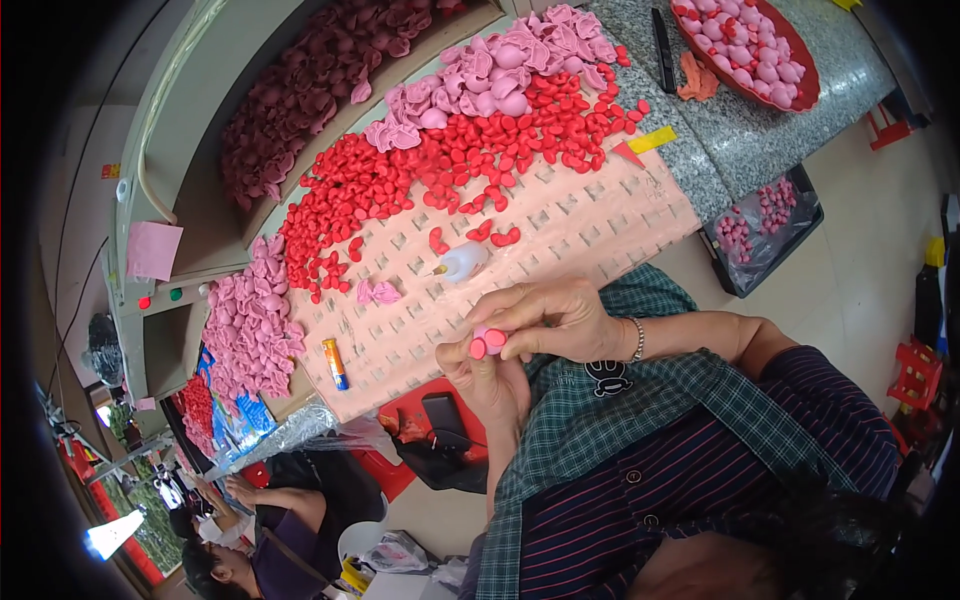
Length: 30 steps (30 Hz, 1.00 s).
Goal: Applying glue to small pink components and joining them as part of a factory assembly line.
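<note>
Both hands meet over the near edge of the work surface. My right hand (562, 312), with a bracelet at its wrist, pinches a small pink piece with red rounded ends (488, 343). The fingers of my left hand (487, 385) are closed on the same piece from the lower left. Fingers cover part of it, so how its parts join cannot be made out. Beyond the hands, a white squeeze bottle (463, 262) lies on its side. Loose red bean-shaped pieces (480, 232) lie past it, and a pink ruffled piece (378, 292) is farther left.
Red pieces (350, 180) and pink ruffled pieces (480, 75) are heaped along the far side. A yellow-and-blue glue tube (335, 364) lies at left. A red bowl (812, 88) of pink balls stands far right. Another person (275, 530) sits at lower left.
</note>
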Each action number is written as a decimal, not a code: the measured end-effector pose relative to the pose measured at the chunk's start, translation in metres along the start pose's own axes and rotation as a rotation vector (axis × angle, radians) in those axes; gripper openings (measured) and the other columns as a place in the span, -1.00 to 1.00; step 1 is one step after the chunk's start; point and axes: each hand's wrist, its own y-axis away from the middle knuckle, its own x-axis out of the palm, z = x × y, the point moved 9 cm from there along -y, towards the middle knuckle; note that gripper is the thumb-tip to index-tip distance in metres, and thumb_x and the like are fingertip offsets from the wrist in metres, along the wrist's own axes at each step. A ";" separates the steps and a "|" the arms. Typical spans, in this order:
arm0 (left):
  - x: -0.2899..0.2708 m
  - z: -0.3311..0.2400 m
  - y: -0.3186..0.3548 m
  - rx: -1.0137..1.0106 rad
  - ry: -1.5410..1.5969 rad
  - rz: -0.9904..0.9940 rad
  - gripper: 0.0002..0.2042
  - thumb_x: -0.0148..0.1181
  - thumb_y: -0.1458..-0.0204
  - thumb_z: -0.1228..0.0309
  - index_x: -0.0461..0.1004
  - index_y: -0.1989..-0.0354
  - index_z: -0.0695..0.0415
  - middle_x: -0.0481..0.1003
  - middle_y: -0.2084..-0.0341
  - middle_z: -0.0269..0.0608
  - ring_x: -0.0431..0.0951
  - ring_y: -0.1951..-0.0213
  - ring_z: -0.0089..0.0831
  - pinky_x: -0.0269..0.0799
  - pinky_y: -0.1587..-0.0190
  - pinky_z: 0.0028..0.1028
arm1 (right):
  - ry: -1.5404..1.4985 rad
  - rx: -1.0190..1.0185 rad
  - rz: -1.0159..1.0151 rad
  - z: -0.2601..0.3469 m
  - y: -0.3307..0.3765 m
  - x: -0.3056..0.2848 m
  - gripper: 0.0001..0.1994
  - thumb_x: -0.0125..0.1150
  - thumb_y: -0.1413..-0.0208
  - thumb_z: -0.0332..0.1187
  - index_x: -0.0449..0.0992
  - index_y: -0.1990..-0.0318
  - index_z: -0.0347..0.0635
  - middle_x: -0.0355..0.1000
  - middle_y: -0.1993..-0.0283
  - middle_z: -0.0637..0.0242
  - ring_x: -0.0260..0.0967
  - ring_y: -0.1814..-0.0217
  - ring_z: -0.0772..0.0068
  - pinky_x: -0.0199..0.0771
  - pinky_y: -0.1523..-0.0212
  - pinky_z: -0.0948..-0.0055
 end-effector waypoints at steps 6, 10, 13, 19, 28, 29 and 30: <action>-0.007 0.001 0.002 0.013 -0.022 -0.021 -0.90 0.20 -0.20 0.43 0.38 0.23 0.06 0.56 0.33 -0.09 0.53 0.43 -0.39 0.46 0.51 -0.51 | -0.115 0.251 -0.028 -0.023 0.012 -0.004 -0.78 0.25 -0.09 -0.66 0.59 0.09 -0.32 0.49 -0.11 0.02 0.51 -0.06 0.40 0.60 0.04 0.53; -0.012 0.002 0.001 0.021 0.016 -0.009 -0.91 0.18 -0.21 0.47 0.38 0.22 0.10 0.57 0.20 0.04 0.59 0.21 -0.33 0.54 0.21 -0.47 | -0.111 0.124 -0.039 -0.014 0.007 -0.001 -0.77 0.22 -0.11 -0.67 0.55 0.07 -0.34 0.41 -0.20 -0.05 0.48 -0.11 0.36 0.59 -0.02 0.49; -0.007 0.004 -0.001 0.033 0.001 0.003 -0.90 0.18 -0.20 0.50 0.38 0.20 0.12 0.53 0.06 0.18 0.58 0.04 -0.25 0.51 0.00 -0.39 | -0.098 0.080 -0.030 -0.010 0.005 -0.003 -0.77 0.22 -0.11 -0.68 0.52 0.07 -0.36 0.34 -0.24 -0.15 0.47 -0.14 0.26 0.63 -0.01 0.42; 0.007 -0.007 0.000 0.096 -0.135 0.031 -0.83 0.19 -0.18 0.55 0.36 0.11 0.19 0.44 -0.06 0.34 0.52 -0.09 -0.17 0.44 -0.14 -0.32 | -0.075 0.050 -0.035 -0.009 0.007 -0.006 -0.75 0.21 -0.10 -0.69 0.53 0.05 -0.31 0.30 -0.27 -0.16 0.43 -0.19 0.22 0.59 -0.05 0.40; 0.028 -0.024 0.002 0.181 -0.436 0.038 -0.69 0.21 -0.10 0.58 0.29 0.02 0.31 0.40 -0.07 0.39 0.55 -0.03 -0.18 0.46 -0.11 -0.30 | 0.217 -0.110 0.016 0.009 0.002 -0.001 -0.70 0.24 -0.05 -0.68 0.55 0.05 -0.25 0.37 -0.22 -0.06 0.44 -0.19 0.23 0.58 0.00 0.44; 0.028 -0.024 0.003 0.178 -0.428 0.040 -0.69 0.21 -0.10 0.59 0.29 0.02 0.31 0.40 -0.08 0.39 0.55 -0.02 -0.19 0.47 -0.10 -0.31 | 0.234 -0.142 0.008 0.014 0.001 -0.001 -0.69 0.25 -0.04 -0.69 0.54 0.04 -0.25 0.38 -0.20 -0.05 0.45 -0.18 0.21 0.58 0.01 0.42; 0.028 -0.024 0.003 0.180 -0.426 0.035 -0.69 0.21 -0.10 0.59 0.29 0.02 0.31 0.40 -0.08 0.39 0.55 -0.02 -0.19 0.47 -0.10 -0.31 | 0.233 -0.140 0.013 0.016 0.001 0.000 -0.69 0.25 -0.04 -0.69 0.54 0.04 -0.25 0.38 -0.20 -0.05 0.45 -0.18 0.21 0.58 0.01 0.42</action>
